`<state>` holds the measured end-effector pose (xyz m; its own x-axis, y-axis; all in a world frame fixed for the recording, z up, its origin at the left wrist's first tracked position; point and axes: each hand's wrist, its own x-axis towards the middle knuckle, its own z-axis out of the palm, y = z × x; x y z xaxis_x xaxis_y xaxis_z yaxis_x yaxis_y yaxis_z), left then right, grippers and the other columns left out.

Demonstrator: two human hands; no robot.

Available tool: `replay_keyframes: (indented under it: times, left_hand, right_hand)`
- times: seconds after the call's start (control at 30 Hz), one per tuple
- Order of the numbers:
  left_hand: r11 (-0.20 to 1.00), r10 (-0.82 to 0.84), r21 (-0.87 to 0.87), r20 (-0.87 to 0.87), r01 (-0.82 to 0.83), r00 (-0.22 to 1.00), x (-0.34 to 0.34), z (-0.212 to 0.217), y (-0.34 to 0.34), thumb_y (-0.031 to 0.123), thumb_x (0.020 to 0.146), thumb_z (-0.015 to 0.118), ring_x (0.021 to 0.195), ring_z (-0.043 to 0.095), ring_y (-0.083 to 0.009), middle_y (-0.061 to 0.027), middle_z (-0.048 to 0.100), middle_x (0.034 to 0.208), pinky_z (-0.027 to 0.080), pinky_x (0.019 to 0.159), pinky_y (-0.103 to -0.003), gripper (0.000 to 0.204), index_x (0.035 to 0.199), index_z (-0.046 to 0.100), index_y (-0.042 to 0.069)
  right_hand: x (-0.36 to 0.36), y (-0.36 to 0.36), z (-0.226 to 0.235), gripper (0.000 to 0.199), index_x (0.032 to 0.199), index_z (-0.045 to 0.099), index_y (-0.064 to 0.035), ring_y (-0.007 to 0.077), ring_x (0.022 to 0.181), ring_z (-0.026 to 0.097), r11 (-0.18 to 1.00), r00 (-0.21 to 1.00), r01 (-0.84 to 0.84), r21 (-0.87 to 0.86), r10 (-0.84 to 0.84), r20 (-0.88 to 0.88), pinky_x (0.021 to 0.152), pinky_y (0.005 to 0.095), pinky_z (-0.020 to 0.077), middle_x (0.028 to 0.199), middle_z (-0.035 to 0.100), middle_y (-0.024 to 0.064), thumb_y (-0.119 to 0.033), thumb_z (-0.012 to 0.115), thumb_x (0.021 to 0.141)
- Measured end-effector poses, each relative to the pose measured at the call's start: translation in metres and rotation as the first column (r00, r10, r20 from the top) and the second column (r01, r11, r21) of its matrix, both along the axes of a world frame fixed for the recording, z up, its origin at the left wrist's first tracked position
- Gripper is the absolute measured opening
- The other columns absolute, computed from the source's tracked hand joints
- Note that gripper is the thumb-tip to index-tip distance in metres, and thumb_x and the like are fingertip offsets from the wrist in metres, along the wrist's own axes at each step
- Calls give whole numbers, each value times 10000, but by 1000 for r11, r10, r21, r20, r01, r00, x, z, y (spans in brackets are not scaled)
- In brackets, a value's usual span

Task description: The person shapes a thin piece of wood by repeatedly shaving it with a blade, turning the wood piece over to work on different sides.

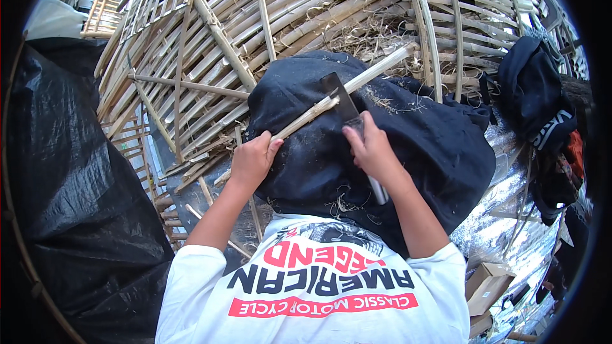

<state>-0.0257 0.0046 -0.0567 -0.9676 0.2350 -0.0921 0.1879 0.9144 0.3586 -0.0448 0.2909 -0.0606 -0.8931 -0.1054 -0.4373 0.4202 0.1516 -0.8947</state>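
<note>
My left hand is closed around the near end of a pale split bamboo strip, which slants up and to the right over my lap. In my right hand is a knife with a broad dark blade; its light handle end sticks out below my fist. The blade lies across the strip about midway, touching it, and the bamboo looks frayed just left of the blade. Beneath both hands a black cloth covers my lap, with thin shavings on it.
Bamboo slat panels spread ahead, with a heap of curly shavings beyond my lap. To the left hangs a black plastic sheet. On the right are a dark bag, silvery sheeting and a cardboard box.
</note>
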Motion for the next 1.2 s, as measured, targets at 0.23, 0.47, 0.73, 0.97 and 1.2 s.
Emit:
replay_keyframes:
  times: [0.23,0.47,0.73,0.97,1.2]
  left_hand:
    - [1000,-1,10,2,1,1000,-1,1,6,451,1010,474,685,617,-431,-194,598,696,467,564,-500,462,808,493,35]
    - [1000,3,25,-2,-3,1000,-2,1,3,437,1012,475,684,620,-428,-197,598,693,467,566,-498,451,802,498,39]
    - [999,-14,31,-39,15,999,-3,-4,-2,433,1011,477,665,616,-426,-194,590,674,468,555,-496,444,803,496,41]
    - [999,-18,29,-53,19,998,0,-2,-5,429,1009,487,658,616,-422,-194,585,668,466,549,-495,441,801,495,40]
    - [999,-16,43,-36,17,999,0,-5,-4,440,1013,468,668,618,-426,-202,590,673,472,560,-492,458,800,499,36]
  right_hand:
    - [-7,4,-19,285,1049,528,3,153,511,573,986,973,145,79,-127,-192,497,324,459,636,592,92,-262,602,976]
    - [-16,6,5,224,1093,540,-34,88,455,503,988,989,138,-74,-141,-40,409,244,393,632,549,28,-232,565,992]
    - [-15,13,4,211,1077,539,-50,82,456,494,993,997,-76,-91,78,24,415,248,419,656,547,20,-247,549,1001]
    - [-12,2,13,207,1099,519,-60,81,464,512,981,981,-165,-98,174,90,423,238,418,635,536,19,-241,550,1004]
    - [13,-21,10,329,1222,482,-13,85,452,501,994,993,-84,-69,90,82,408,256,412,632,524,24,-254,550,1008]
